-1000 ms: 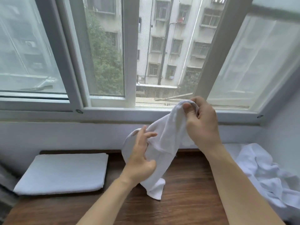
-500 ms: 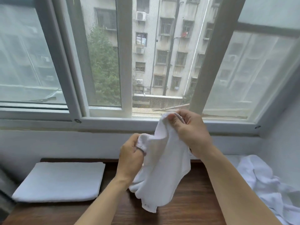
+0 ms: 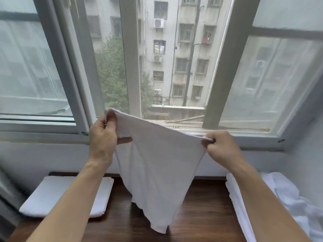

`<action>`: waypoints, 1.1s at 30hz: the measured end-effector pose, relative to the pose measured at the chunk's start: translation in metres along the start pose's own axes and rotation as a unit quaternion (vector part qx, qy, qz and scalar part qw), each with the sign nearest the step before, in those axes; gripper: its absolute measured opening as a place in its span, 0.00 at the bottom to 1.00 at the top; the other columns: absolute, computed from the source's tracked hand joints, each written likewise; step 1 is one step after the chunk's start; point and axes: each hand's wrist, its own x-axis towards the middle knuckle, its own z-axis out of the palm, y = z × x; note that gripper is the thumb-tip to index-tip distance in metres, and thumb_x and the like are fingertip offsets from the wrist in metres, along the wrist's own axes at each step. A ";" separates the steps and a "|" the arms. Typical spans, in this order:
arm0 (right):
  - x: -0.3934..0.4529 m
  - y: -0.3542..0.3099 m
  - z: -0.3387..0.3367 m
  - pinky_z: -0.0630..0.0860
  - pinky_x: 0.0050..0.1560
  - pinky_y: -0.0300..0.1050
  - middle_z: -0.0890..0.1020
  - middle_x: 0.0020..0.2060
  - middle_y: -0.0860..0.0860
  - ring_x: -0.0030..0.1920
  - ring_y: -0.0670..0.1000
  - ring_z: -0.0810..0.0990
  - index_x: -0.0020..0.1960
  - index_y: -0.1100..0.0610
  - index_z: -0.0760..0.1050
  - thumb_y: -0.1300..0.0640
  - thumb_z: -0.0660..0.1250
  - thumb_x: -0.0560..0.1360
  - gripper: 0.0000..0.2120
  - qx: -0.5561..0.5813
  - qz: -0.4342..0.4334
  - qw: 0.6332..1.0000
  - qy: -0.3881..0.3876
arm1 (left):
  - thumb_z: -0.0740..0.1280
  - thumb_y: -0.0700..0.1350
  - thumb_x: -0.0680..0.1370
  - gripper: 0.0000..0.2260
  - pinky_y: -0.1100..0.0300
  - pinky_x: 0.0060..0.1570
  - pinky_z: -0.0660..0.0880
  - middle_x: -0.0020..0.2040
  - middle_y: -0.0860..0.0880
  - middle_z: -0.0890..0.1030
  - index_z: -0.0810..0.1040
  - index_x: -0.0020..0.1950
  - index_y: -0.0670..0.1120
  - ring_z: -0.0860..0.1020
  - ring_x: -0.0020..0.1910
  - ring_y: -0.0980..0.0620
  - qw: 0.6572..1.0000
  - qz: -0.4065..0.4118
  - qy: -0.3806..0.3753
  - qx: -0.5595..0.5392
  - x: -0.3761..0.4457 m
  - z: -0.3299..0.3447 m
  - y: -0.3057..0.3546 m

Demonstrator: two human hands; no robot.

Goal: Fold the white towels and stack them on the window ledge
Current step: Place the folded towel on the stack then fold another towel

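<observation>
Pinching towel (image 3: 157,165) corners: left hand (image 3: 103,137); right hand (image 3: 221,147).

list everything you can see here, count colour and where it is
held towel: 1, white, hanging spread between both hands above the ledge
folded towel: 1, white, flat on the ledge at left
unfolded towels: a heap, count unclear, white, on the ledge at right
ledge: 1, dark brown wood, below the window
window: 1, grey frame, behind the ledge
left hand: 1, pinching the towel's upper left corner
right hand: 1, pinching the upper right corner
</observation>
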 end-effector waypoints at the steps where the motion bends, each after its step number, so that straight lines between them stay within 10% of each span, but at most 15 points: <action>1: 0.003 0.002 -0.001 0.70 0.29 0.49 0.70 0.24 0.44 0.30 0.51 0.70 0.28 0.51 0.72 0.70 0.65 0.72 0.19 0.048 0.018 0.999 0.019 | 0.62 0.53 0.86 0.14 0.50 0.32 0.84 0.39 0.52 0.77 0.81 0.47 0.47 0.81 0.38 0.57 1.000 0.003 -0.003 0.013 0.003 -0.001 0.005; 8: 0.042 -0.038 -0.036 0.85 0.33 0.50 0.81 0.48 0.59 0.44 0.57 0.84 0.49 0.58 0.82 0.61 0.65 0.84 0.08 0.389 0.029 0.918 0.066 | 0.62 0.49 0.86 0.10 0.51 0.30 0.84 0.44 0.51 0.76 0.80 0.49 0.49 0.79 0.44 0.51 0.995 0.007 -0.041 0.095 0.050 0.005 0.046; 21: 0.051 -0.120 -0.155 0.86 0.35 0.55 0.81 0.45 0.53 0.49 0.56 0.87 0.52 0.59 0.81 0.52 0.66 0.84 0.11 0.411 -0.154 0.873 0.211 | 0.69 0.40 0.82 0.09 0.46 0.38 0.85 0.58 0.47 0.75 0.80 0.43 0.50 0.82 0.56 0.42 0.991 0.110 -0.080 -0.013 0.072 0.009 0.176; 33: -0.082 -0.035 -0.102 0.76 0.24 0.46 0.83 0.38 0.57 0.32 0.59 0.79 0.48 0.60 0.83 0.54 0.66 0.84 0.13 0.324 -0.113 0.937 0.070 | 0.68 0.52 0.81 0.10 0.56 0.26 0.81 0.40 0.42 0.81 0.82 0.48 0.47 0.81 0.31 0.50 0.987 0.092 -0.066 0.112 -0.074 -0.052 0.107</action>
